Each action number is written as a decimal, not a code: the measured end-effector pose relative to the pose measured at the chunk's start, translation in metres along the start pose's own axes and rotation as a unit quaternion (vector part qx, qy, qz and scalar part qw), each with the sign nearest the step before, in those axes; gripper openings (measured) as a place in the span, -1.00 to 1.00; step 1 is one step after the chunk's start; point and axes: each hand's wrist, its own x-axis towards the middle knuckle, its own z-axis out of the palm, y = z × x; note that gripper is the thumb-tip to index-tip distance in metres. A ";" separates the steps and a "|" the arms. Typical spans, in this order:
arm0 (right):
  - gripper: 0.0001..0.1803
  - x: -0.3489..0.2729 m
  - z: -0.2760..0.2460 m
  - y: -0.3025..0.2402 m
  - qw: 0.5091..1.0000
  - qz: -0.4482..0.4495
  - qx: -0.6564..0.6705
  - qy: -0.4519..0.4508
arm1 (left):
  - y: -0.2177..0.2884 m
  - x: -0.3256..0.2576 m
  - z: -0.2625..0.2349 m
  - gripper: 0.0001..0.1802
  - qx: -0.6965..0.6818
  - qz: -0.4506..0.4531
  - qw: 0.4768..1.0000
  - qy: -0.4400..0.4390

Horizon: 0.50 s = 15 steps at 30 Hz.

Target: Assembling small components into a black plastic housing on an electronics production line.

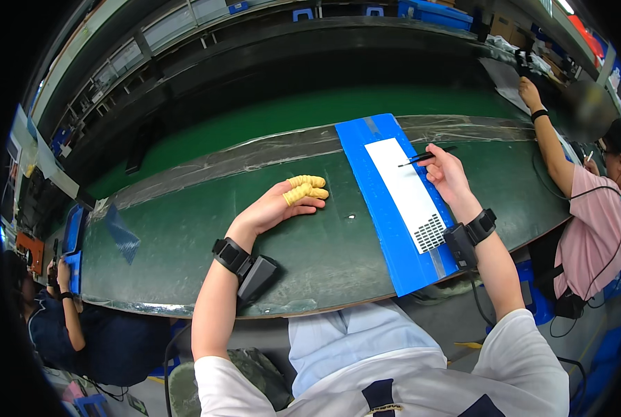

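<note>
My right hand (446, 174) grips a pair of dark tweezers (416, 160), whose tips point left over a long white sheet (397, 181). Rows of small dark rectangular pieces (430, 233) cover the near end of that sheet. Beneath it lies a blue board (369, 191) with strips of tape at its far and near ends. My left hand (282, 203) rests on the green tabletop to the left of the board, fingers stretched out and holding nothing. Yellow ribbed finger cots (303, 187) cover some of its fingers. A tiny whitish bit (350, 217) lies between that hand and the board.
A green work table (185, 236) spans the view, with clear film along its far edge. A piece of blue bubble wrap (123, 235) lies at left. One co-worker (595, 222) sits at right, another (81, 326) at left beside a blue tray (74, 233).
</note>
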 end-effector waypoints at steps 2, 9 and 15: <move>-0.80 0.000 0.000 0.000 1.000 0.002 0.000 0.000 | -0.002 0.000 -0.001 -0.52 -0.003 0.000 1.000 0.000; -0.75 0.001 -0.002 0.000 1.000 -0.010 0.002 -0.020 | -0.002 0.001 -0.002 -0.52 -0.006 -0.002 1.000 0.001; -0.75 -0.001 -0.001 0.000 1.000 -0.011 -0.002 -0.016 | -0.004 0.001 -0.003 -0.55 -0.017 -0.002 1.000 0.001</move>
